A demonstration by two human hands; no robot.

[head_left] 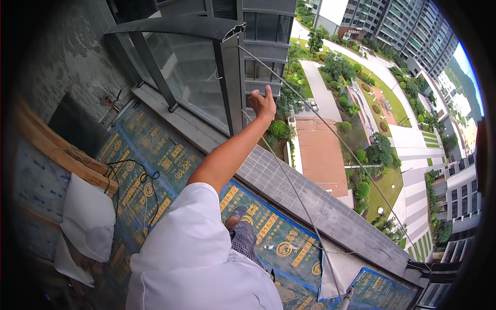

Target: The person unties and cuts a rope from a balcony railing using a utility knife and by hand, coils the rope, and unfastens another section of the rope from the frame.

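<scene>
My left hand (262,105) reaches out on a bare forearm past the end of a dark metal window frame (235,85) with glass panes (194,72). Its thumb stands out, apart from the partly bent fingers, and nothing shows between them. The hand is close beside the frame's outer post; whether it touches is unclear. One thin grey line (297,191) runs from near the post, passing by my wrist, to the lower right. A second thin line (330,126) slants from the frame's top corner out over the drop. My right hand is out of sight.
A grey tiled ledge (310,194) borders a deep drop to a garden courtyard (372,170). Printed green sheeting (155,139) covers the floor, with loose black cable (147,178) on it. Wooden boards (67,150) and white sacks (88,217) stand at left. My foot (236,213) is near the ledge.
</scene>
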